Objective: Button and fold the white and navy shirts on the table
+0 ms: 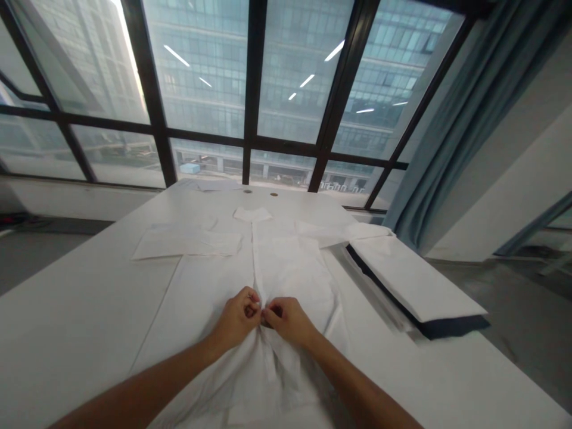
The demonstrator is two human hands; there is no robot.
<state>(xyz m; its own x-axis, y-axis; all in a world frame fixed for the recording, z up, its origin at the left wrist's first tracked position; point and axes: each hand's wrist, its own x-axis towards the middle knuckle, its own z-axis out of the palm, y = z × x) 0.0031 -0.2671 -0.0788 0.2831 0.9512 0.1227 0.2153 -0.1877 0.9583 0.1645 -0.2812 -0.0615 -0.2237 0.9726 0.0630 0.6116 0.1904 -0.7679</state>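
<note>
One white table (67, 333) fills the lower view, and one white shirt (290, 268) lies flat on it, front up, collar (252, 213) at twelve o'clock and hem toward the person at six. Its sleeve on the left (187, 243) is spread out sideways toward nine o'clock; the other sleeve (330, 233) runs toward two o'clock and lies partly over the stack there.

Two bare hands meet at the shirt's front opening, low on the garment. The left hand (236, 319) has its fingers curled together, thumb and fingertips pinching the edge of the placket. The right hand (288, 319), just beside it at three o'clock and touching it at the fingertips, is likewise pinched closed on the cloth of the opposite edge. Whether a button sits between the fingers is too small to tell. The fabric bunches in folds below both wrists.

At three o'clock of the shirt lies one stack of folded garments (411, 280), white on top with one dark layer (451, 326) showing at its lower edge. At twelve o'clock, beyond the collar, two small round holes (260, 193) sit in the tabletop. Behind the table stands one large window (250, 89) with dark frames, and one blue-grey curtain (465, 119) hangs at two o'clock.
</note>
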